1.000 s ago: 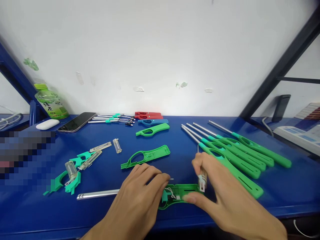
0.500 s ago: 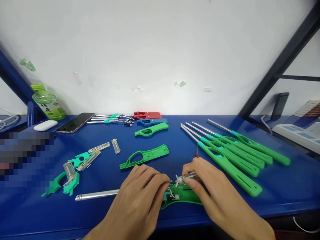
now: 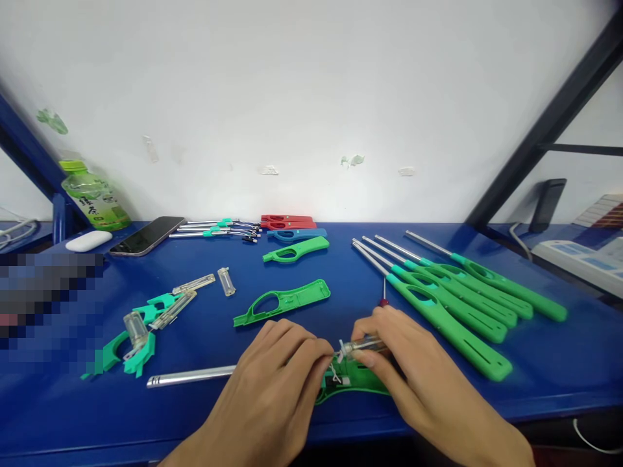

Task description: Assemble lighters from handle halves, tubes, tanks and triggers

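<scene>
A green lighter shell half (image 3: 357, 381) lies open at the near edge of the blue table (image 3: 549, 370), with white wires and a silver tube (image 3: 192, 375) running out to its left. My left hand (image 3: 272, 383) presses down on the shell's left part, fingers curled over it. My right hand (image 3: 403, 370) pinches a small clear gas tank (image 3: 363, 347) and holds it lying sideways just above the shell. A red-handled screwdriver (image 3: 384, 297) lies right behind my right hand.
Several finished green lighters (image 3: 452, 301) lie in a row at the right. Another green shell half (image 3: 282, 302) lies behind my hands. Loose teal parts and clear tanks (image 3: 141, 327) sit at the left. A phone (image 3: 146, 236), a white case and a bottle (image 3: 92, 194) stand at the back left.
My right hand turned the clear tank from upright at the shell's right end to lying sideways and moved it left over the shell. My left hand stayed put.
</scene>
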The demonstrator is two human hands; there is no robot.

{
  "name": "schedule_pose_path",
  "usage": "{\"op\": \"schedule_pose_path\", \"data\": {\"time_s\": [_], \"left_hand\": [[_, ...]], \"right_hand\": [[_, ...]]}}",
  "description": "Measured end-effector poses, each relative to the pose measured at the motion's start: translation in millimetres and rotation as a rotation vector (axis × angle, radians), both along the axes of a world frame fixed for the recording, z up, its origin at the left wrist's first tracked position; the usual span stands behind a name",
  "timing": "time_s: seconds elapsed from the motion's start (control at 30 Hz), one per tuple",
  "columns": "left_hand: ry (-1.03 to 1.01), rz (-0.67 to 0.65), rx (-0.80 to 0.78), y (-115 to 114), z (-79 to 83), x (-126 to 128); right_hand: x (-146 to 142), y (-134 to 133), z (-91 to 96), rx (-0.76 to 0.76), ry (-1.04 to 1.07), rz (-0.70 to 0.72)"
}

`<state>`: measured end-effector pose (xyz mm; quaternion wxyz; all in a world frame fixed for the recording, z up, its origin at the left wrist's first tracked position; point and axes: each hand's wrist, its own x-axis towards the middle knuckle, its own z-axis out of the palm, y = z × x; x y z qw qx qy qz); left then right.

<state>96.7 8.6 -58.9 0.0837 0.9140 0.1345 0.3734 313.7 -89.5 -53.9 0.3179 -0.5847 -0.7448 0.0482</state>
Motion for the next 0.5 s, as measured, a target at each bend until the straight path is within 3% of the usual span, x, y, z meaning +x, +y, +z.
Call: {"op": "schedule_pose_path", "data": {"time_s": [0.5], "left_hand": [[-0.035, -0.029, -0.018, -1.6, -0.9, 0.1]], "right_hand": [[0.0, -0.9, -5.0, -0.002, -0.023, 0.078]]}}
